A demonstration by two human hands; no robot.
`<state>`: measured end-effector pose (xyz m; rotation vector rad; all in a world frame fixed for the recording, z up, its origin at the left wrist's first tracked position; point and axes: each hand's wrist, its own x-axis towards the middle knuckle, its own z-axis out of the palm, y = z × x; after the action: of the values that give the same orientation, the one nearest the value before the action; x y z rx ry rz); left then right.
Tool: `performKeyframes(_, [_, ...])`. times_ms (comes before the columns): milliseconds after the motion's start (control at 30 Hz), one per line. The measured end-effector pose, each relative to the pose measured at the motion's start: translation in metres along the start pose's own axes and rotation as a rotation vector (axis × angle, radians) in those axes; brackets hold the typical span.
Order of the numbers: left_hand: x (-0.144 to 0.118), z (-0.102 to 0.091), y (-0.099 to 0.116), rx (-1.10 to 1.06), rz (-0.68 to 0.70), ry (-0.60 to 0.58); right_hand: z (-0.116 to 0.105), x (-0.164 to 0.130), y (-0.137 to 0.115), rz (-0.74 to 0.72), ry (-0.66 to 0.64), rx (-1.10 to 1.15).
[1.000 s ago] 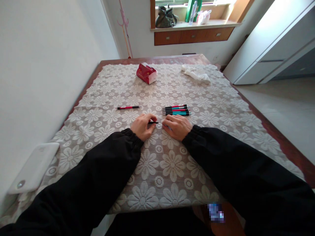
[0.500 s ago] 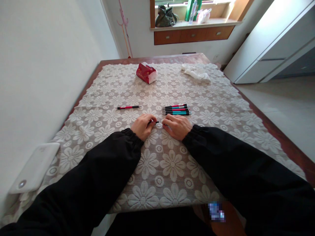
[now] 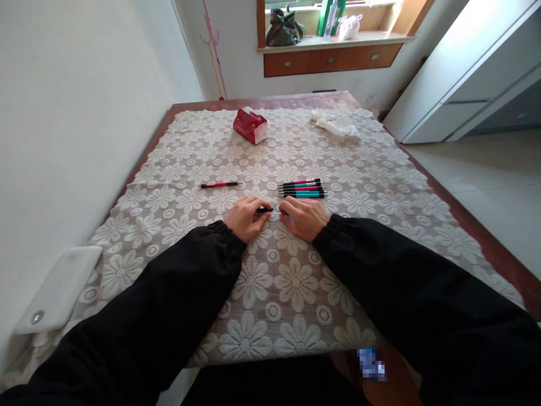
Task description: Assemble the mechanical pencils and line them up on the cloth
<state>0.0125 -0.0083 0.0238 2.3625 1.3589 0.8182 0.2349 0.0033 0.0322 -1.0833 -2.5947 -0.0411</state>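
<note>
My left hand (image 3: 247,217) is closed in a pinch on a black pen part (image 3: 265,210), whose dark end sticks out towards the right. My right hand (image 3: 304,216) is closed too, thumb and fingertips together, and what it grips is mostly hidden. Between the two hands runs a thin pale line, too small to name. Just beyond my right hand lies a row of several red, blue and black pens (image 3: 302,188), side by side. A single red and black pen (image 3: 220,185) lies apart, beyond my left hand.
A lace tablecloth with flower shapes (image 3: 297,282) covers the table. At the far side are a red tissue pack (image 3: 251,125) and a crumpled clear plastic bag (image 3: 336,126). A white device (image 3: 59,287) sits at the left edge by the wall.
The fingers of my left hand have shifted slightly, and more of the black pen part shows. A dark bit now shows at my right fingertips. The pens on the table have not moved.
</note>
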Motion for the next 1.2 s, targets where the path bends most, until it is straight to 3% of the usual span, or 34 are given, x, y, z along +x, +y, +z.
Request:
performKeyframes(167, [0.0,0.0,0.0,-0.035,-0.042,-0.013,-0.001,-0.001,0.001,0.001,-0.026,0.01])
performKeyframes(433, [0.001,-0.001,0.0,-0.056,-0.07,-0.011,-0.002,0.0,0.006,0.173,0.056,-0.049])
performKeyframes(600, [0.001,-0.002,0.001,-0.032,-0.056,-0.01,-0.002,0.002,0.008,0.145,0.127,-0.038])
performKeyframes(967, [0.002,-0.004,0.002,0.008,-0.018,-0.021,-0.004,0.002,0.012,0.167,0.128,-0.016])
performKeyframes(1200, [0.002,-0.003,0.001,0.027,0.035,-0.022,-0.002,0.001,0.012,-0.044,0.046,0.02])
